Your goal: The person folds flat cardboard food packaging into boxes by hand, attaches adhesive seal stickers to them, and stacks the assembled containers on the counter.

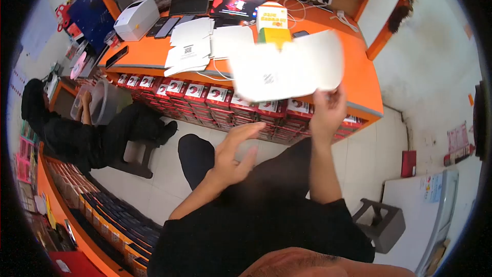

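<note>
Seemingly, I'm mid-handling, with one white card (300, 66) held up at the front of the bench (361, 79)

From the left, I see a pile of similar white cards (188, 40) lying on the bench; next, the left hand (234, 154), fingers and thumb apart, empty, below the held card; then that card, blurred, its small square code (268, 78) showing; lastly the right hand (328, 113), pinching its lower right edge. To my eye, the next move calls for bringing the left hand up to the card's free side, so both can steady it
</note>
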Demonstrator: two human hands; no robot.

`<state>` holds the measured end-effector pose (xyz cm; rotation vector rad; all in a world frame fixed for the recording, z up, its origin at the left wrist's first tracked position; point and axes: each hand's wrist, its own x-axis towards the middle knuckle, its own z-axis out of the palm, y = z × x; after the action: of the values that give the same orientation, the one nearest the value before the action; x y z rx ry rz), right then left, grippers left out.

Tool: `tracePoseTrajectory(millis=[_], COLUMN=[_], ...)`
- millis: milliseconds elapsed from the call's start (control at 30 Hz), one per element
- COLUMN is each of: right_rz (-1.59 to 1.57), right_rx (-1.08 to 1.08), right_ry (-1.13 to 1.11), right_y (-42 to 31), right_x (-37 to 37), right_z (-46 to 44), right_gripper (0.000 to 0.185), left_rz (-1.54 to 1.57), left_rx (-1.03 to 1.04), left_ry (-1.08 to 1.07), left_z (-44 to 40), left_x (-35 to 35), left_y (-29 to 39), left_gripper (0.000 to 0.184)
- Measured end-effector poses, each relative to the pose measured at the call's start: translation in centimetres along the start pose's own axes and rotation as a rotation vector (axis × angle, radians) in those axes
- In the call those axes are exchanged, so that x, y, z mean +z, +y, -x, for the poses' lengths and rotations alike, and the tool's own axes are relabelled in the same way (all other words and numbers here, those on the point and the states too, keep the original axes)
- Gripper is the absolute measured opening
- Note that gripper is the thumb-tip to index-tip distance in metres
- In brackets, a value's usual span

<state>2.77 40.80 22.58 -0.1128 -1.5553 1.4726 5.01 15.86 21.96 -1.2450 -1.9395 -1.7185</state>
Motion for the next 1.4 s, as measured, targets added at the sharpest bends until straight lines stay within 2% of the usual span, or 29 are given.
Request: tracePoseTrajectory(millis=[33,67,133,233,333,367,467,567,633,667,700,767,833,933,1133,1233,1267,1400], right_rz=[-0.027,-0.059,0.17,0.52,0.978,0.995,1.194,1.538,1.395,1.311,1.266,1.303,1.339,1.433,1.446,1.385,1.447,1.438], right_rx=[0.067,0.046,0.111,0.043,-0.121,-0.091,0.206,0.85,1.091,1.2,1.208,1.347,1.465,1.477,1.399,1.421,1.385,1.391], right_ry=[0.065,0.064,0.084,0.123,0.146,0.113,0.013,-0.17,-0.053,0.006,0.022,0.035,0.027,0.117,0.194,0.18,0.173,0.123], right_y=[0.3,0.5,1.8,3.2,4.4,5.4,9.0,7.9,5.6,4.7,6.3,8.1,10.0,10.1,11.3,11.3,11.6,12.7], right_x=[-1.0,-1.8,-3.7,-6.7,-8.5,-9.4,-12.9,-14.8,-15.1,-15.6,-17.4,-18.7,-20.3,-21.4,-23.6,-23.4,-23.4,-23.7], right_z=[-1.5,-3.1,-4.8,-3.9,0.4,2.1,9.0,13.1,13.3,13.3,14.4,15.6,15.9,14.4,13.8,12.6,12.4,11.1], right_gripper=[0.056,0.063,0.073,0.081,0.081,0.082,0.085,0.096,0.104,0.108,0.116,0.117,0.118,0.116,0.101,0.096,0.087,0.087], left_rz=[-0.015,-0.105,-0.287,-0.756,-1.043,-1.041,-0.95,-1.018,-1.026,-1.067,-1.104,-1.14,-1.156,-1.135,-0.981,-0.859,-0.818,-0.695], left_rx=[-0.021,-0.11,-0.286,-0.499,-0.977,-1.196,-1.392,-1.518,-1.562,-1.541,-1.522,-1.384,-1.468,-1.366,-0.969,-0.797,-0.752,-0.658], left_ry=[0.043,0.064,0.104,-0.061,-0.246,-0.345,-0.378,-0.427,-0.443,-0.459,-0.474,-0.56,-0.542,-0.616,-0.979,-1.12,-1.159,-1.267], left_z=[0.8,1.5,3.5,7.7,15.3,16.6,18.1,17.3,17.0,16.9,17.2,18.2,18.0,16.4,12.7,12.3,12.4,14.1], left_x=[0.0,-0.1,-0.7,-3.0,-5.5,-6.3,-7.6,-8.0,-8.5,-8.6,-8.6,-8.5,-7.7,-3.2,8.5,16.0,18.6,26.5], left_y=[-0.6,-1.3,-2.9,-7.4,-13.7,-15.1,-18.0,-20.7,-23.0,-23.7,-24.2,-25.1,-25.6,-27.4,-32.8,-34.9,-35.3,-35.7], left_gripper=[0.048,0.047,0.044,0.048,0.075,0.084,0.087,0.089,0.082,0.078,0.075,0.069,0.069,0.067,0.064,0.063,0.063,0.061])
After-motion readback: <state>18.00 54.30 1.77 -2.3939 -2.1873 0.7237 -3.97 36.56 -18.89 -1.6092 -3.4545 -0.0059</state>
